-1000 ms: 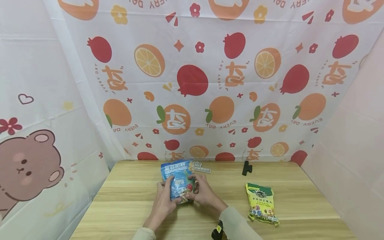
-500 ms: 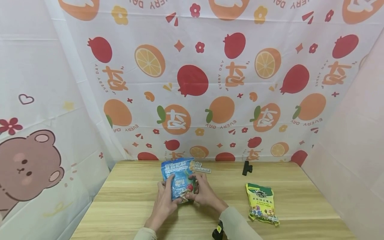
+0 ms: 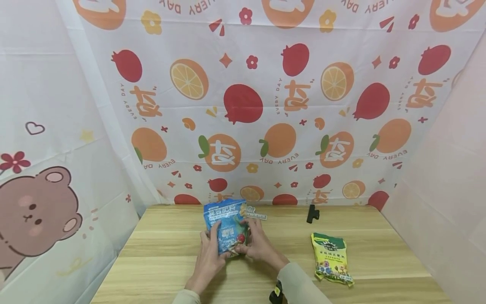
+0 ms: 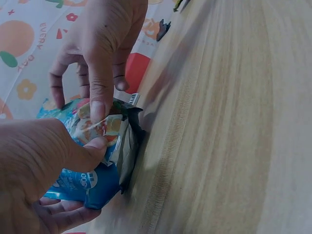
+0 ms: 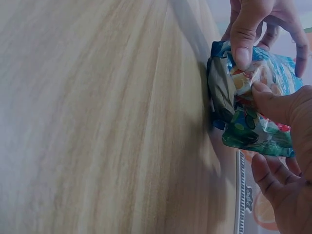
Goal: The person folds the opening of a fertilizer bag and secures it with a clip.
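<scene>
- One blue pouch (image 3: 229, 228), printed with pale characters, a red fruit and green shapes; held just short of the table's far edge, left of its middle. Bottom fold creased and turned toward both wrist views; contact of that fold with the table: cannot tell.
- One left hand (image 3: 209, 253): grips the left side of the blue pouch, thumb on the printed front, fingers bent and parted only by the pouch's thickness.
- One right hand (image 3: 260, 244): grips the right side, thumb on the front near the left thumb, other fingers partly spread behind and beside the pouch.
- One pale strip (image 3: 257, 215) with ladder-like marks; lies near the far edge, just right of the blue pouch.
- One black clip (image 3: 313, 214); rests near the far edge, between its middle and the far right corner.
- One yellow-and-green packet (image 3: 331, 258), flower-printed; lies flat between the table's middle and right edge, well apart from both hands.
- One table (image 3: 159, 253), light wood grain.
- Two pale sleeves (image 3: 301, 283); black item (image 3: 276, 295) with yellow mark beside the right cuff.
- One fruit-printed cloth (image 3: 243, 139), hung behind the far edge.
</scene>
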